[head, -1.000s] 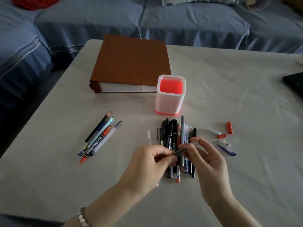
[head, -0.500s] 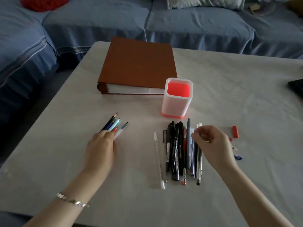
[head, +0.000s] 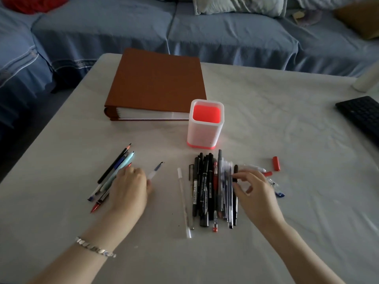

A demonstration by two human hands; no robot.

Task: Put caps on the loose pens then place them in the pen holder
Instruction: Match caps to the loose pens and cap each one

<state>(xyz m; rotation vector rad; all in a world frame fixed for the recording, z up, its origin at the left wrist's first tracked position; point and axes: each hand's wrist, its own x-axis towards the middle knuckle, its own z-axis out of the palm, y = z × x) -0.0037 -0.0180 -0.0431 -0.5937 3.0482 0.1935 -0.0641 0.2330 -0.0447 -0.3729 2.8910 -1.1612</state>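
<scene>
The loose pens lie in two lots on the table [head: 287, 232]: a tight central pile [head: 207, 189] of mostly black, slim plastic barrels laid side by side just in front of the pen holder [head: 206, 124], and a smaller fanned cluster [head: 114, 171] well to the left, probably sorted apart for capping. The left hand [head: 129, 187] rests over that cluster with fingers curled down, and a clear pen [head: 155, 171] with a dark blue tip juts from its thumb side, seemingly pinched, likely picked as the next to cap. The right hand [head: 254, 191] is loosely curled with fingertips on the pile's right edge; motion blur hides whether it grips anything. Loose caps [head: 276, 163], red, blue and clear, sit scattered just beyond it, within reach. The holder is a squarish, translucent white tub with a glowing red interior, standing empty. Behind it lies a thick brown binder [head: 158, 85]; a black keyboard [head: 361, 113] sits far right.
</scene>
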